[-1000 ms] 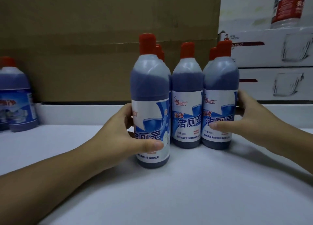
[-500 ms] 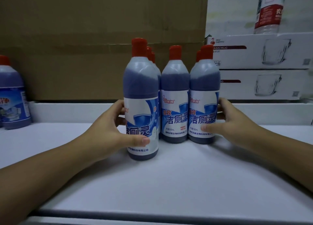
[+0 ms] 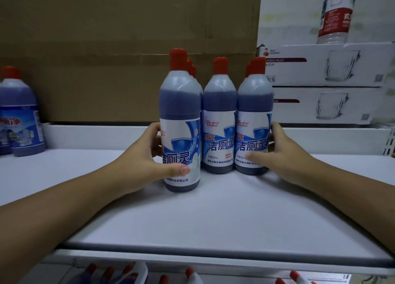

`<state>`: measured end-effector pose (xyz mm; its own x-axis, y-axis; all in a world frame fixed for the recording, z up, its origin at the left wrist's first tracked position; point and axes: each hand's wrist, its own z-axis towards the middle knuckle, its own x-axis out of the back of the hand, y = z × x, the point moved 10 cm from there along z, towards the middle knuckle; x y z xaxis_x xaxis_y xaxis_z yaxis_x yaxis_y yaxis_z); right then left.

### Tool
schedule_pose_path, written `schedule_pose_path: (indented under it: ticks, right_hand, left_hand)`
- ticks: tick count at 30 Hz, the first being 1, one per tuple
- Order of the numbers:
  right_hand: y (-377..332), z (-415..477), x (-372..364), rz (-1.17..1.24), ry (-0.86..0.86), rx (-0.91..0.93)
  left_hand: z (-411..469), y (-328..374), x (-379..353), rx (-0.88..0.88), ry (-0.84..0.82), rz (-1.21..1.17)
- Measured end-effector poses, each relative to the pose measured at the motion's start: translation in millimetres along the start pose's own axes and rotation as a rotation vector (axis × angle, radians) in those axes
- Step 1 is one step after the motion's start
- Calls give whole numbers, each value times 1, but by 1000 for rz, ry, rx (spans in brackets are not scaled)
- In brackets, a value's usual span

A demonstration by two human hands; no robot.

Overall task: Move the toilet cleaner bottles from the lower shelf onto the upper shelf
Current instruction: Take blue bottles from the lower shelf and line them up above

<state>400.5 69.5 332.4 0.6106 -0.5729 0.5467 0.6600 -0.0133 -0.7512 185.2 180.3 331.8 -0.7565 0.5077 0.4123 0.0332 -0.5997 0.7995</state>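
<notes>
Several toilet cleaner bottles with red caps, dark blue liquid and blue-white labels stand in a tight cluster on the white upper shelf (image 3: pixel 213 215). My left hand (image 3: pixel 149 155) wraps the front left bottle (image 3: pixel 180 138), thumb across its label. My right hand (image 3: pixel 280 153) grips the right bottle (image 3: pixel 254 121), thumb on its label. A middle bottle (image 3: pixel 220 121) stands between them, with more bottles partly hidden behind. At the bottom edge, red caps of bottles on the lower shelf (image 3: pixel 188 272) show.
Two wider blue bottles (image 3: pixel 21 117) stand at the shelf's far left. A large cardboard box (image 3: pixel 128 48) fills the back. Stacked white glass-mug boxes (image 3: pixel 329 80) sit at the back right, with a red-labelled clear bottle (image 3: pixel 335 16) on top.
The view has pulled back and tilted down, so the shelf's front edge and the lower shelf's caps now show. Both hands keep their hold on the outer bottles.
</notes>
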Motion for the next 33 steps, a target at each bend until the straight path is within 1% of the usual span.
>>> schedule_pose_path:
  ticks: [8,12,15,16,18,19,21,23,24,27,29,31,33]
  right_hand:
    - [-2,-3,-3,-20,-48,17]
    - [-5,-5,2,-60,-66,36]
    - [-9,-8,19,-181,9,30]
    - [-10,-11,28,-259,63,31]
    - [-21,-17,53,-350,239,74]
    - [-31,-23,64,-337,321,127]
    - [-59,-46,74,-259,400,350]
    - [-86,-87,69,-189,390,627]
    - [-95,-112,62,-162,373,757]
    - [-103,-187,35,-140,284,1056]
    - [-99,-221,14,-136,221,1159]
    - [-90,-235,-13,-134,158,1187]
    - [-73,-230,-53,-169,33,1132]
  left_hand:
    - [0,-1,3,23,6,69]
    - [-1,4,5,50,-22,220]
    - [-4,9,10,85,-54,299]
    - [-7,14,16,83,-16,313]
    - [-17,29,38,39,157,283]
    - [-29,38,51,4,277,210]
    - [-67,61,70,-129,488,34]
    - [-109,77,78,-227,599,-21]
    - [-129,81,77,-249,615,-16]
    - [-176,87,49,-329,545,67]
    - [-194,82,21,-377,492,149]
    - [-201,62,0,-352,463,203]
    - [-196,21,-16,-217,396,291]
